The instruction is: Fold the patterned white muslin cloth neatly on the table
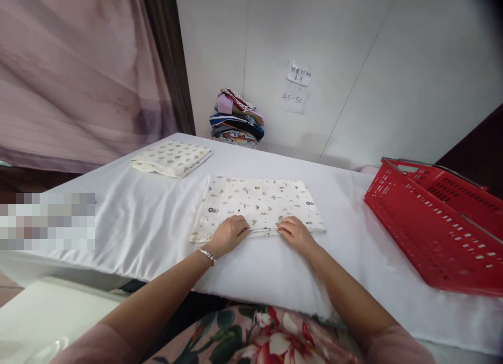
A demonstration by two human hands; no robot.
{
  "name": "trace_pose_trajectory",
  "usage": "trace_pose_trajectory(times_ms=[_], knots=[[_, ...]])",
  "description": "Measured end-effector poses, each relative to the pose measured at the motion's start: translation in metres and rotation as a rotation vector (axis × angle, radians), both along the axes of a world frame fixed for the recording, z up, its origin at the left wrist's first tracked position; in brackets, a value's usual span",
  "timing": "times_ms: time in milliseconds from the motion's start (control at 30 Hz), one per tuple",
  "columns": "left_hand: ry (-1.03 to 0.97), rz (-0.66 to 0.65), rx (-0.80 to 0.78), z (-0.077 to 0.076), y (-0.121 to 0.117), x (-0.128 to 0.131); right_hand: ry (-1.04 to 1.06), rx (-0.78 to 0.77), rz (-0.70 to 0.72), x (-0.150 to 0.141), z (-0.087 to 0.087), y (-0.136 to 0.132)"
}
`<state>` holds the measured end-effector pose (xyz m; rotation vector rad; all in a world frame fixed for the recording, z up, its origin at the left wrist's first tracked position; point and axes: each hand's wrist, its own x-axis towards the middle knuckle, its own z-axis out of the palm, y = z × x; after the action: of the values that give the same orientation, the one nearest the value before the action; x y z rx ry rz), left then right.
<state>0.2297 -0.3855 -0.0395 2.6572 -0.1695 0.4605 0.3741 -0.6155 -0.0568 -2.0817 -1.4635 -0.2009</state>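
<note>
A folded white cloth [261, 199] with small coloured prints lies flat in front of me on the white-covered table. At its near edge, my left hand [231, 232] pinches the layered fold between thumb and fingers. A little to the right, my right hand [294, 232] pinches the same edge, its fingertips closed on the cloth. Between the two hands a short stretch of the layered edge shows. Farther back on the left rests a second folded cloth [171, 157], cream with green prints, touched by neither hand.
On the right stands a red plastic basket [424, 228] with slotted walls. Several folded fabrics are piled in a stack [238, 118] behind the table's far edge. A pink curtain [78, 70] hangs at left. Handwritten paper signs [294, 99] are on the wall. A white surface [51, 317] sits lower left.
</note>
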Motion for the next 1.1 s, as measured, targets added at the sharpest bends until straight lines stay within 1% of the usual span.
trace_pose_trajectory(times_ms=[100,233,300,367,433,567,633,700,833,967,1100], knots=[[0.03,0.003,0.005,0.001,0.0,0.002,0.026,0.016,-0.015,0.002,-0.002,0.001],[0.08,0.061,-0.034,0.006,-0.001,0.006,0.059,0.029,-0.044,0.004,-0.003,0.005],[0.074,0.074,-0.049,0.006,-0.002,0.007,0.065,0.055,-0.052,0.003,-0.003,0.006],[0.035,0.071,-0.039,0.005,-0.002,0.005,0.042,0.099,-0.063,0.0,-0.003,0.006],[-0.015,0.05,0.003,0.002,-0.002,0.003,-0.006,0.119,-0.06,-0.002,-0.003,0.004],[-0.057,-0.005,0.11,-0.005,-0.002,-0.002,-0.07,0.065,-0.018,-0.005,-0.005,0.001],[-0.054,0.01,0.123,-0.006,-0.003,-0.002,-0.065,0.049,-0.013,-0.004,-0.005,0.001],[-0.037,0.054,0.1,-0.005,-0.004,0.0,-0.033,0.048,-0.02,-0.003,-0.005,0.002],[-0.006,0.136,0.05,-0.003,-0.005,0.005,0.053,0.089,-0.068,-0.002,-0.004,0.006],[-0.043,0.136,0.096,-0.007,-0.006,0.004,0.024,0.104,-0.086,-0.004,-0.006,0.008],[-0.094,0.108,0.141,-0.011,-0.006,0.001,-0.003,0.114,-0.067,-0.005,-0.009,0.007]])
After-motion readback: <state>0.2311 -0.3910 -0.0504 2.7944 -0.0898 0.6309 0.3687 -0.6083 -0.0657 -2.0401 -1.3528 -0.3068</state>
